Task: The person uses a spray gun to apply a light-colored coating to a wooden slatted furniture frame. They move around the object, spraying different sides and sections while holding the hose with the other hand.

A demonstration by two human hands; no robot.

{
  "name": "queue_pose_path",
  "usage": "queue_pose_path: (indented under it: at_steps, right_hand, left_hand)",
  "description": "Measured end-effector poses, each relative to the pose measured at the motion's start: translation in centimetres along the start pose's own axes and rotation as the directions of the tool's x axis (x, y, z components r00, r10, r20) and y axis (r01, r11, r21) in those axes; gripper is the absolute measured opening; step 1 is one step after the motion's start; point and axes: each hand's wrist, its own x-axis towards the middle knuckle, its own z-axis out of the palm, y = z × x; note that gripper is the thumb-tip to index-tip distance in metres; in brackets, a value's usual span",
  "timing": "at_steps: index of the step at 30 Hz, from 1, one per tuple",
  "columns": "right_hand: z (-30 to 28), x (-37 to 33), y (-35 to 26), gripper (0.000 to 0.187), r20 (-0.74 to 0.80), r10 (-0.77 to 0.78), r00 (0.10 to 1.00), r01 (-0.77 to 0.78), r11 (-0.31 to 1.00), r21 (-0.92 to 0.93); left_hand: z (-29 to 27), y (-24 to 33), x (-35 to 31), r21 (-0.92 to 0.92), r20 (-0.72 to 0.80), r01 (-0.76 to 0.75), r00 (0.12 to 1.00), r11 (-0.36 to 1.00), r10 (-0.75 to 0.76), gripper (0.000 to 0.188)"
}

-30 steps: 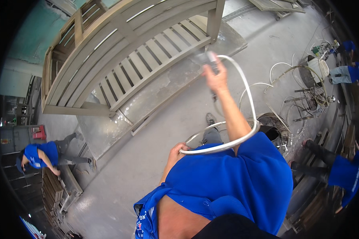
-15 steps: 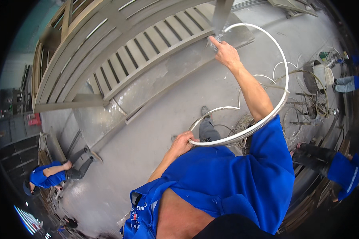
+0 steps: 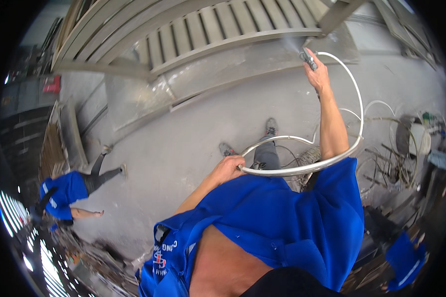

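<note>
My right hand [image 3: 319, 76], arm stretched far forward, grips a small metal spray gun [image 3: 309, 59]. A pale mist leaves its nozzle toward the slatted grey-brown bench [image 3: 223, 47]. From the gun a white hose [image 3: 360, 106] loops round to the right and back past my right forearm. At my waist, my left hand [image 3: 227, 169] is closed round the hose near the left end of the loop. From there more hose runs across above my legs. The bench's near rail lies just beyond the gun; its far parts run out of view.
A flat board [image 3: 134, 101] lies under the bench. At the right, a whitish bucket [image 3: 421, 138] stands among tangled hoses and metal racks. One co-worker [image 3: 67, 190] in blue is at the left, another [image 3: 404, 260] at the lower right. A red object [image 3: 51, 84] sits far left.
My right hand has moved right along the bench, and the spray gun and its mist now show clearly. My left hand keeps hold of the hose. The left co-worker has turned and shifted.
</note>
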Motion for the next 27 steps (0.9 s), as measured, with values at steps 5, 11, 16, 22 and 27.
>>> queue_pose_path:
  at_steps: [5,11,16,22,27]
  right_hand:
    - [12.1,-5.7,-5.1,0.057,0.235,-0.092,0.968,-0.024,0.894,0.448]
    - [25.0,-10.3,-14.4,0.058,0.443,-0.171,0.88,-0.092,0.854,0.512]
    - [29.5,-11.5,-18.1,0.037,0.519,-0.165,0.838,-0.379,0.508,0.773]
    - [33.3,-6.3,-17.4,0.02,0.533,-0.125,0.837,-0.528,0.07,0.846]
    - [35.7,-5.7,-17.4,0.019,0.579,0.001,0.815,-0.521,0.438,0.732]
  left_hand:
    - [0.0,-2.5,-3.8,-0.031,-0.044,0.053,0.998,0.998,-0.054,0.037]
    - [-1.1,-4.8,-9.9,-0.066,-0.208,0.158,0.964,0.985,-0.168,0.036]
    - [-0.9,-4.7,-15.8,-0.276,-0.328,0.291,0.867,0.916,-0.375,0.021]
    - [-1.5,-3.1,-17.4,-0.376,-0.275,0.41,0.807,0.831,-0.523,0.016]
    - [-2.6,-2.8,-17.0,-0.447,-0.2,0.476,0.772,0.757,-0.603,0.023]
